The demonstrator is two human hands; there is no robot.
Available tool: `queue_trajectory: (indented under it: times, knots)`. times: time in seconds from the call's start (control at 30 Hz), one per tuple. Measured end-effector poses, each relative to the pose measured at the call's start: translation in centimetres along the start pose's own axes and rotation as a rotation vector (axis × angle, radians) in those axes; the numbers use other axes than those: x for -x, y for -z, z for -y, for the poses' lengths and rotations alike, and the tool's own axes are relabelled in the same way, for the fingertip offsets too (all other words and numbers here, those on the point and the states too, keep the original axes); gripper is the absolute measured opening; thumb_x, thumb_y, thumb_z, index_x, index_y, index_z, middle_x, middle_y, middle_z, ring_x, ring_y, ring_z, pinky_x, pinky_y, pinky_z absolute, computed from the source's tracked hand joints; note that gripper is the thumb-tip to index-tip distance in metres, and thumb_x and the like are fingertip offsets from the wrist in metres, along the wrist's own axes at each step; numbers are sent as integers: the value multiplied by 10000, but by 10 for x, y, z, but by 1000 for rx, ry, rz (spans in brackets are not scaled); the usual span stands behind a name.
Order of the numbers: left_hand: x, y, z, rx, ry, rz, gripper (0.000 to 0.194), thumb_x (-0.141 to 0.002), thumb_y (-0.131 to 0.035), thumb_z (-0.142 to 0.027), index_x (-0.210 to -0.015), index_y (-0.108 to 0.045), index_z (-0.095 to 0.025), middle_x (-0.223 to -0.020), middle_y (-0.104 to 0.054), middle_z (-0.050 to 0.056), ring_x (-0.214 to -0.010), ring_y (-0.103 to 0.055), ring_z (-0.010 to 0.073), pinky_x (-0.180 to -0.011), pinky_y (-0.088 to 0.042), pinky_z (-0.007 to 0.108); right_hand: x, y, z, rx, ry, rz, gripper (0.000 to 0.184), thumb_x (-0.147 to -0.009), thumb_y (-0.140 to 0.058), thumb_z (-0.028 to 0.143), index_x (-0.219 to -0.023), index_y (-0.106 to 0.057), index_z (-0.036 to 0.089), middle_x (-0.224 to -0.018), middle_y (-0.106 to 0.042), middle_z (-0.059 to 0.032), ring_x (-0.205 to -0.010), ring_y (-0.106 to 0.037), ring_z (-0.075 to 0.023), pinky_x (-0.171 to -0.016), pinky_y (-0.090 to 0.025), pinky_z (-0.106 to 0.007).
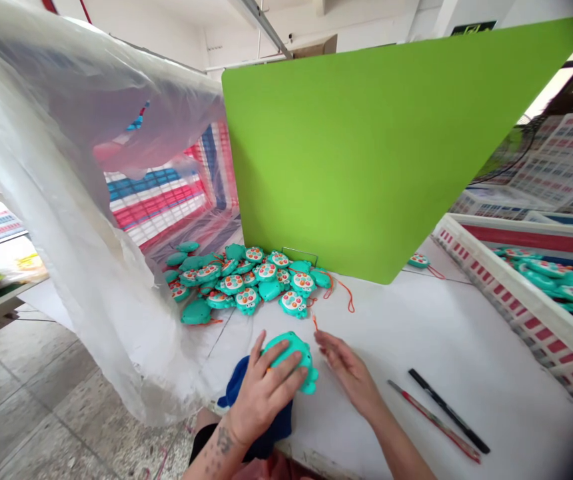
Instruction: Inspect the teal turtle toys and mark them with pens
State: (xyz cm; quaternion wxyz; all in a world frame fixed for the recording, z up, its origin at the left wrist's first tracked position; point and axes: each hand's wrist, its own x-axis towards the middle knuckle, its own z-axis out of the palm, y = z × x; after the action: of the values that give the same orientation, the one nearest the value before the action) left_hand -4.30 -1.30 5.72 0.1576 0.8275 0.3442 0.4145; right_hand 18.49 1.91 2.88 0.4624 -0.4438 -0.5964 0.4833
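Note:
My left hand [265, 385] lies over a teal turtle-shaped toy [294, 357] that rests back-up near the front of the white table [416, 340], its fingers curled round the shell. Partly under that hand sits a dark blue cloth [236, 390]. My right hand [347, 373] is just right of the toy, fingers pinched on the end of a thin orange string [315, 324]. Behind them lies a pile of several more teal toys [246, 277] with coloured buttons and orange cords.
A green board [376, 153] stands upright behind the pile. A big clear plastic bag [66, 200] hangs at the left over a striped sack [166, 193]. A black pen [449, 410] and a red pen [434, 421] lie at the right. A white crate [511, 280] of toys is far right.

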Motion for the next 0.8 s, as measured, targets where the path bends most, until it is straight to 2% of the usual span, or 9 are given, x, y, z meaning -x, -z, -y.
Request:
queue_trajectory:
  times: [0.07, 0.13, 0.23, 0.3, 0.37, 0.5, 0.63, 0.7, 0.8]
  knots:
    - [-1, 9, -2, -134, -121, -71, 500, -877, -510, -98, -1271, -502, -406, -1235, -638, -16, -1293, -434, 242, -1134, -28, 610, -11, 19, -10, 267, 45, -115, 379, -858, -528, 455, -1190, -596, 285, -1242, -588, -68, -1174, -489, -274, -1047, -338, -482]
    - [-7, 11, -3, -92, -36, -181, 449, -869, -528, -119, -1238, -542, -375, -1223, -643, 5, -1252, -478, 242, -1122, -202, 563, -19, 34, -23, 481, 44, -166, 334, -779, -603, 424, -1063, -663, 260, -1137, -630, -95, -1102, -509, -306, -1022, -330, -503]
    - [-17, 2, -3, 223, 428, -290, 344, -831, -611, -250, -1174, -580, -255, -1127, -669, 68, -1057, -605, 250, -933, -471, 426, -24, 48, -40, 546, -4, -180, 197, -683, -672, 382, -797, -682, 221, -923, -657, -127, -936, -545, -329, -934, -359, -520]
    - [-20, -8, -1, 496, 726, -262, 444, -756, -691, -331, -1153, -554, -186, -1014, -689, 79, -904, -648, 242, -817, -521, 379, -24, 50, -42, 521, -29, -190, 182, -686, -665, 393, -722, -636, 218, -808, -640, -108, -841, -555, -310, -864, -391, -507]
    - [-20, -15, 1, 681, 861, -193, 515, -688, -743, -345, -1122, -545, -151, -933, -695, 67, -824, -648, 225, -761, -524, 343, -23, 46, -33, 482, -48, -187, 222, -730, -630, 439, -764, -607, 221, -774, -632, -74, -785, -567, -277, -790, -435, -458]
    - [-17, -23, -2, 665, 897, -88, 461, -677, -736, -316, -1074, -565, -155, -894, -680, 42, -797, -613, 196, -744, -490, 299, -18, 20, 8, 147, -82, -42, 316, -818, -577, 506, -936, -602, 215, -889, -667, -52, -801, -597, -219, -723, -477, -354]
    - [-20, -23, -17, 583, 846, -2, 380, -750, -641, -289, -1103, -553, -178, -805, -638, 10, -698, -562, 159, -640, -446, 256, -13, -14, 37, -313, -146, 113, 272, -760, -701, 440, -832, -616, 192, -1201, -616, -96, -1008, -583, -251, -835, -463, -376]
    - [-20, -25, -24, 592, 853, 26, 372, -774, -594, -273, -1129, -535, -179, -737, -609, -3, -602, -527, 142, -563, -418, 245, -10, -26, 39, -453, -195, 141, 265, -737, -735, 403, -814, -588, 196, -1168, -636, -92, -989, -599, -243, -811, -470, -366]
    - [-16, -28, -27, 578, 838, -2, 397, -755, -601, -241, -1143, -539, -183, -776, -626, 25, -623, -545, 163, -589, -435, 268, -7, -36, 33, -604, -255, 160, 393, -709, -763, 340, -1023, -545, 251, -1001, -663, -38, -874, -624, -203, -722, -486, -323]
